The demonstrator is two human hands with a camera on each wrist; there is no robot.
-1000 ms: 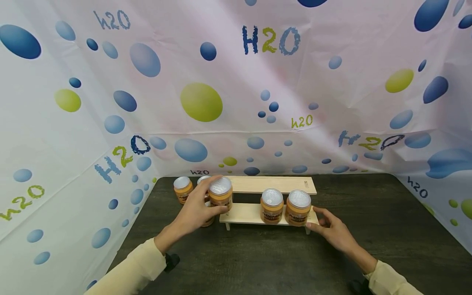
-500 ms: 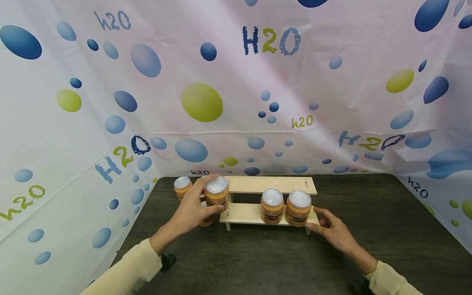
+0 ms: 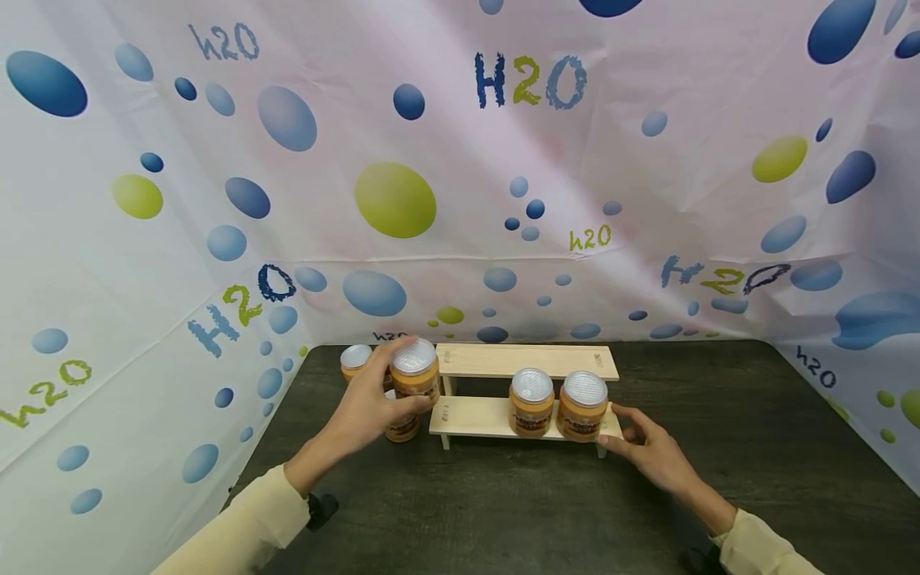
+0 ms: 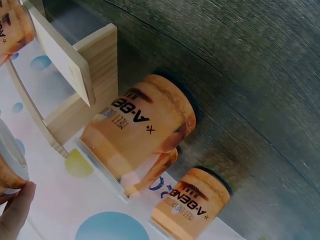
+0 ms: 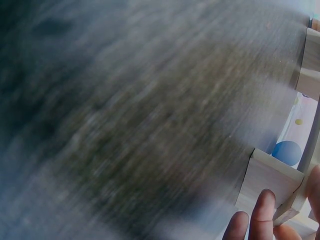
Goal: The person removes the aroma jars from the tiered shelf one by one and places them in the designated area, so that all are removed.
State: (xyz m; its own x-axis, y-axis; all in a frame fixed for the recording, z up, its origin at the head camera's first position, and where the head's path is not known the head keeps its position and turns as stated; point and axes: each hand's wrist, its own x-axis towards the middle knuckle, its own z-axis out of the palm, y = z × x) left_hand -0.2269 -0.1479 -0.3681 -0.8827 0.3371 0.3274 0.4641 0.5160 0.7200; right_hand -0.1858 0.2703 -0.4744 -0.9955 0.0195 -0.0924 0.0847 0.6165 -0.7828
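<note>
Orange lidded jar point(image 3: 414, 377) in left fingers point(image 3: 388, 354)

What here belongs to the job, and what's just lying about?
Job: jar in the left hand; wooden stand, gripped by the right hand; two jars on its lower shelf; likely the jars left of it.
Surroundings: dark table; printed backdrop.

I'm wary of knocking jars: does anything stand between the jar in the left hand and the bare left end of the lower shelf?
Nothing visible does. The left hand holds the raised jar near the left end of the lower shelf; the shelf's two jars stand toward its right.
</note>
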